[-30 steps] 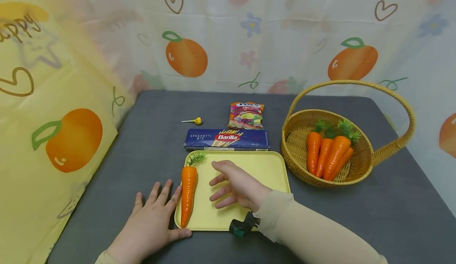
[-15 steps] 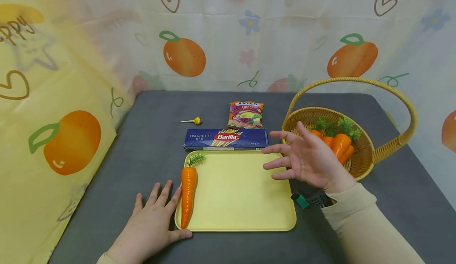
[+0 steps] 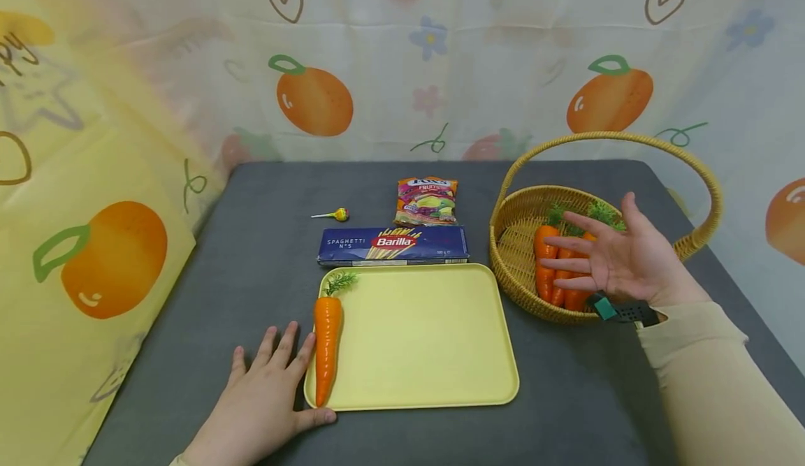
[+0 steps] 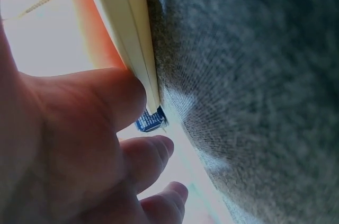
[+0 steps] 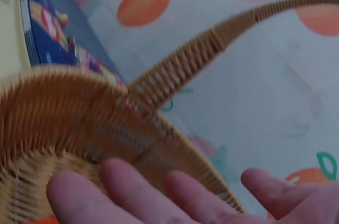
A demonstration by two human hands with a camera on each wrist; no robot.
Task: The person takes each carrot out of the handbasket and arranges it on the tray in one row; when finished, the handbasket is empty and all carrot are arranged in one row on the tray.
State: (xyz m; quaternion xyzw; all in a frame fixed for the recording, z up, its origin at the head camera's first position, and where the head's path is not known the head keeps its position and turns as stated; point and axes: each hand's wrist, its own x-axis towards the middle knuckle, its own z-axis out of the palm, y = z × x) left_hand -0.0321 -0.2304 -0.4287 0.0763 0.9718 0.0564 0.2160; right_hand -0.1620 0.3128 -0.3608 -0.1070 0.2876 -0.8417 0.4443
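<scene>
One fruit-printed backdrop (image 3: 490,96) runs past the frame edges on my feed, with one dark grey table (image 3: 566,396) below, its near side cut off. One wicker basket (image 3: 512,242) stands on it, partly hidden by the right hand (image 3: 619,260). One yellow tray (image 3: 421,340) sits mid-table. I count two hands: the right is over the basket, palm showing, fingers spread and holding nothing; the left hand (image 3: 264,389) rests fanned out, gripping nothing, index and thumb at the tray's rim — whether they press it, I can't tell. One Barilla spaghetti box (image 3: 393,244) lies just beyond the tray. One carrot (image 3: 327,344) lies along the tray's left side; of the basket carrots (image 3: 544,263), I make out at least three — the right hand covers the rest of that view. Farther back: one Fox's Fruits candy bag (image 3: 426,201), its small print unreadable, and one lollipop (image 3: 340,214).
</scene>
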